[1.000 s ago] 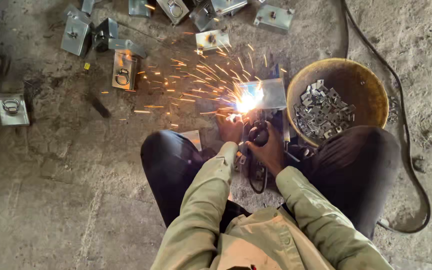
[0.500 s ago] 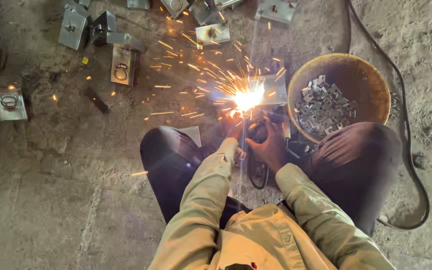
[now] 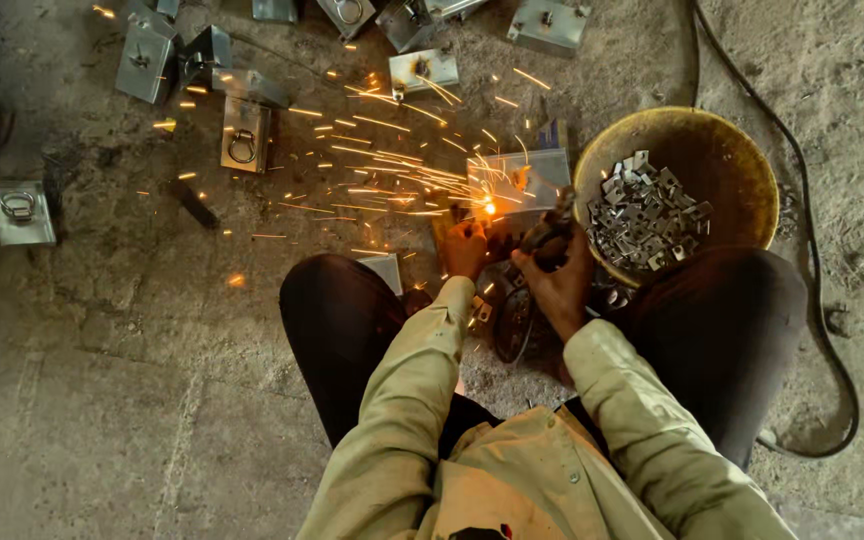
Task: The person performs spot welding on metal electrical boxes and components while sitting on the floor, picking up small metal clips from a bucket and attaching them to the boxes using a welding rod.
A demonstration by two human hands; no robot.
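Note:
I squat on a concrete floor with my knees apart. My right hand (image 3: 557,285) grips a dark angle grinder (image 3: 522,300) between my knees. My left hand (image 3: 464,248) pinches a small metal piece against the tool's wheel; the piece itself is too small to make out. Orange sparks (image 3: 402,180) fly from the contact point up and to the left across the floor. A shiny square metal plate (image 3: 517,180) lies just beyond my hands.
A round yellow-rimmed pan (image 3: 752,170) holds several small metal brackets (image 3: 642,215) at my right knee. A black cable (image 3: 822,300) curves along the right. Several metal plates with ring handles (image 3: 244,135) lie at the upper left, another plate (image 3: 20,210) farther left.
The bright flare at the contact point has shrunk to a small glow. The sparks now spray flatter and farther left. Both hands stay in place.

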